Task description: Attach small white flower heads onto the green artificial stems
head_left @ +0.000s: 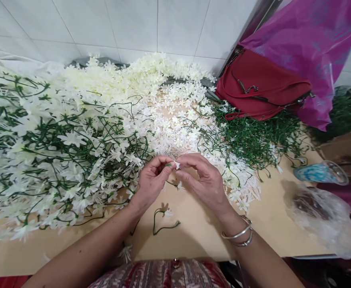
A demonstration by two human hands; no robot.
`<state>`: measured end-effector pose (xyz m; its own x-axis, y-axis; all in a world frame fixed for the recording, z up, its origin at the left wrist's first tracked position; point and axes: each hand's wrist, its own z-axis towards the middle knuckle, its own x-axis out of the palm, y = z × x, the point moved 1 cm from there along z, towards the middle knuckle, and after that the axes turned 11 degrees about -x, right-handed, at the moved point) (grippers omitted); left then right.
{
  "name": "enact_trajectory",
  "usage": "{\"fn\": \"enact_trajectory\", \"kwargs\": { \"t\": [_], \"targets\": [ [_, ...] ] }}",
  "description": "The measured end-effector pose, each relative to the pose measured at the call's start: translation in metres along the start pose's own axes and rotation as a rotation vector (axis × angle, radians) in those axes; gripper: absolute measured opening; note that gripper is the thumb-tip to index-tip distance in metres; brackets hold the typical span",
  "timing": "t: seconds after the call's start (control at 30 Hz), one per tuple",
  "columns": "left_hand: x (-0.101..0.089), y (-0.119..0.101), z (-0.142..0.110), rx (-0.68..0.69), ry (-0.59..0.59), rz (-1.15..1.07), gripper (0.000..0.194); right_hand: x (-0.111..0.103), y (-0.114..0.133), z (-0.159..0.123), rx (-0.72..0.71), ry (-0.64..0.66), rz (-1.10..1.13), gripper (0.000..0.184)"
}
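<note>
My left hand (152, 179) pinches a green artificial flower stem (168, 165) between thumb and forefinger. Against its tip my right hand (204, 181) has its fingers closed at a small white flower piece (177, 165); the fingertips partly hide where the two meet. Just below my hands hangs or lies another small white flower (180, 186) on a green stem. Nearer to me, a bent green stem (165, 228) with a white bloom rests on the tabletop (199, 236).
A large heap of assembled white flowers (73, 160) spreads at left. Loose cream petals (154, 76) lie along the tiled wall. At right are green stems (253, 136), a red bag (259, 84), a purple plastic bag (313, 48), a blue-patterned cup (316, 173) and a clear plastic bag (325, 220).
</note>
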<state>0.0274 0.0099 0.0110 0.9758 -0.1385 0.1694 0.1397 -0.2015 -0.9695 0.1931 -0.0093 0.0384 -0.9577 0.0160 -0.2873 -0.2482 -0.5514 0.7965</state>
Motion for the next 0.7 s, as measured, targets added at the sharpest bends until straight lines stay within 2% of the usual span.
{"fn": "enact_trajectory", "kwargs": {
  "t": [0.1,0.27,0.4,0.5,0.7],
  "targets": [
    [0.000,0.001,0.000,-0.012,-0.007,-0.025,0.027,0.008,-0.004,-0.003,0.038,-0.086,0.041,0.009],
    [0.000,0.003,0.000,-0.029,0.004,-0.036,0.024,0.018,-0.010,-0.008,0.187,-0.162,0.116,0.004],
    [0.001,0.003,0.000,-0.027,-0.018,-0.044,0.025,0.014,-0.007,-0.005,0.274,-0.226,0.155,0.007],
    [0.000,0.001,-0.001,-0.008,-0.058,-0.041,0.022,0.007,-0.006,-0.001,0.354,-0.208,0.210,0.011],
    [-0.001,-0.003,-0.005,0.026,-0.003,0.008,0.015,-0.004,-0.014,0.004,0.310,-0.234,0.331,0.012]
  ]
}}
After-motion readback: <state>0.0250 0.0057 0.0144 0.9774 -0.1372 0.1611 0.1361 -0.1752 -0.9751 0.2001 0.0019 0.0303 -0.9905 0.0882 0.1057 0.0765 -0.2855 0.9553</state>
